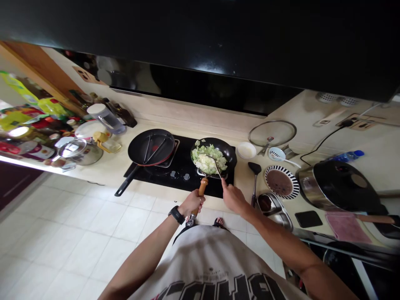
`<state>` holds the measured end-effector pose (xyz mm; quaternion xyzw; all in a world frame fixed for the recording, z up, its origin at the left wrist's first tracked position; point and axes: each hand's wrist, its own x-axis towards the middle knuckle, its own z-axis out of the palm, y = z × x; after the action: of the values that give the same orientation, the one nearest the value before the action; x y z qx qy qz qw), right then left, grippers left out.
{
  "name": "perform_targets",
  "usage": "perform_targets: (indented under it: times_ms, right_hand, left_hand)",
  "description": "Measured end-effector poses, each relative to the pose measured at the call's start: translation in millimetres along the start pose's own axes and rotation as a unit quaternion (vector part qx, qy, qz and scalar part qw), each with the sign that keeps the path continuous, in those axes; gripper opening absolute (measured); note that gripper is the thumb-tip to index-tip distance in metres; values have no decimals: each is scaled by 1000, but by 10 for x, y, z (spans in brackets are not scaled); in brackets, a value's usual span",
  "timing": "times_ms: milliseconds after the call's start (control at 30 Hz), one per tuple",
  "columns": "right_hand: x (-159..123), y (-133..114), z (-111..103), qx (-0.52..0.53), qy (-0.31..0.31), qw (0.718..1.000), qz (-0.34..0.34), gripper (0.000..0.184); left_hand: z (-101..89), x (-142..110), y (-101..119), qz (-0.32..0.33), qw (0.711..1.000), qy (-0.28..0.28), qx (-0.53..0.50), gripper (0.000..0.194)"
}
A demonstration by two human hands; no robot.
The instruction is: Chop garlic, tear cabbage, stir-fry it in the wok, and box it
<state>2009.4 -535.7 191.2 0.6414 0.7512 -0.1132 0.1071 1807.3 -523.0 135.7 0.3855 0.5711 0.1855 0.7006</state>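
Note:
A black wok (230, 153) full of chopped green cabbage (207, 158) sits on the right burner of the black cooktop (181, 171). My left hand (192, 202), with a black watch on the wrist, is closed round the wok's wooden handle (202, 187). My right hand (233, 197) is closed on a metal spatula (215, 163) whose blade lies in the cabbage.
An empty black frying pan (151, 146) stands on the left burner. Bottles, jars and a lidded steel pot (78, 152) crowd the counter's left end. To the right are a glass lid (271, 133), a small white bowl (246, 150), a black turner (254, 177), a striped plate (281, 181) and a rice cooker (339, 185).

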Motion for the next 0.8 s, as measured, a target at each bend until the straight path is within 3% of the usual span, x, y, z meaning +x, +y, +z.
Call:
perform_targets:
  times_ms: [167,400,500,667,800]
  right_hand:
    - [-412,187,9,-27,20,999,-5,64]
    - [-853,684,-509,-31,31,999,-19,59]
    - [-761,624,-590,-51,-18,998,-28,60]
    - [-326,439,-377,-54,-39,998,-10,63]
    - [-332,756,-403,23,3,1000,12,57]
  left_hand:
    - [14,20,-38,3,1000,1,2,26]
    - [33,54,-80,2,1000,12,6,25]
    - [44,56,-84,0,1000,7,5,24]
    - [40,59,-104,5,1000,3,7,22]
    - [0,67,-119,6,1000,6,11,24]
